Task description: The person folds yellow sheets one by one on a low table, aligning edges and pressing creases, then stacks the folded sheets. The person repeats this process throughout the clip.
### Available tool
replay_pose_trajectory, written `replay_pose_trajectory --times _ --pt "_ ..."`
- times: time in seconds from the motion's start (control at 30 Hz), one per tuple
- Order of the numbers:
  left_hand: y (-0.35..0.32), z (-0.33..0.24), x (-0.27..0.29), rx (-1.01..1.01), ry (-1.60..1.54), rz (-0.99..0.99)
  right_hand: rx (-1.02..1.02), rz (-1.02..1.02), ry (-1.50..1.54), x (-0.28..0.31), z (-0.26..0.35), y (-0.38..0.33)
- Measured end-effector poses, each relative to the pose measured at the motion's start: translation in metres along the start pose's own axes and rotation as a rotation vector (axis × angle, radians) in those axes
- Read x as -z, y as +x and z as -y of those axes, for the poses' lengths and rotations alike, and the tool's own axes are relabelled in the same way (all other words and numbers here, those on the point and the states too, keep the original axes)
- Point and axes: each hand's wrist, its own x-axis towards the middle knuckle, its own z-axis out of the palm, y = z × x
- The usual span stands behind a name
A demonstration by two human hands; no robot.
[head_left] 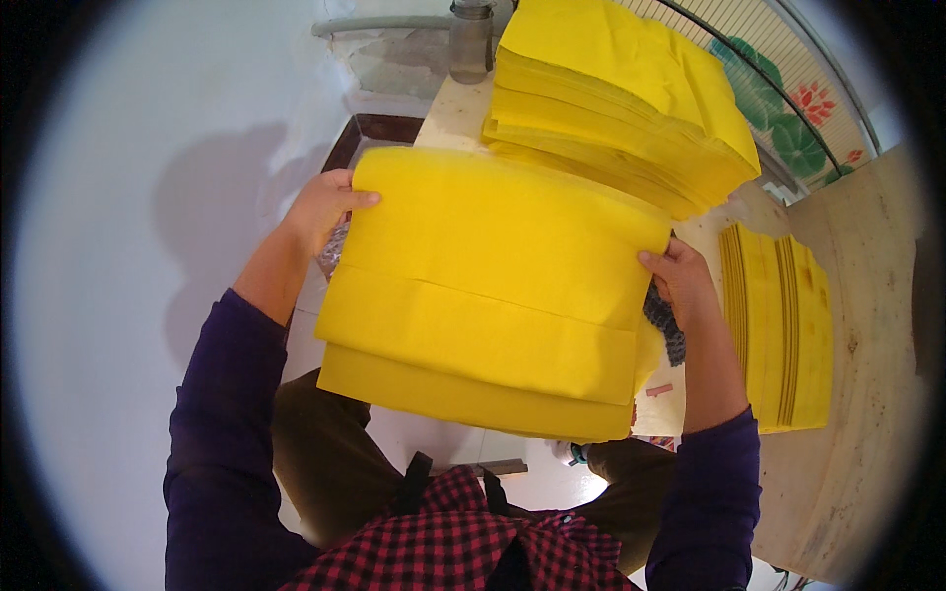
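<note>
A folded yellow fabric sheet (493, 256) is stretched between my two hands, above my lap. Its lower part hangs in overlapping layers, with a fold line across the middle. My left hand (325, 205) pinches the upper left corner, thumb on top and fingers behind. At the right edge, my right hand (682, 276) grips the sheet the same way, thumb over the front. Just beyond it rises a tall stack of yellow fabric sheets (611, 108) on the table. What lies directly under the held sheet is hidden.
More folded yellow bundles (778, 330) stand on the wooden table (838, 473) to the right. A grey bottle (471, 44) sits at the table's far left corner. Dark knobbly material (666, 323) shows beside my right hand. A white wall (108, 246) runs along the left.
</note>
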Motion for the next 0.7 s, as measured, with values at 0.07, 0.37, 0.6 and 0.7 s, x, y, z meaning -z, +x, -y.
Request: replay_pose_trajectory --times 0.07,0.37,0.6,0.7 --pt "-0.006 0.005 -0.001 -0.076 -0.021 -0.027 0.065 -0.033 -0.040 -0.003 0.000 -0.011" --pt "-0.036 0.020 0.017 -0.360 0.049 0.037 0.318 -0.149 0.036 -0.017 -0.028 -0.050" --pt "-0.064 0.042 0.023 -0.629 0.349 0.070 0.545 -0.039 0.055 -0.015 -0.065 -0.081" --pt "-0.072 0.047 0.024 -0.699 0.456 0.062 0.571 -0.016 0.012 -0.018 -0.074 -0.087"
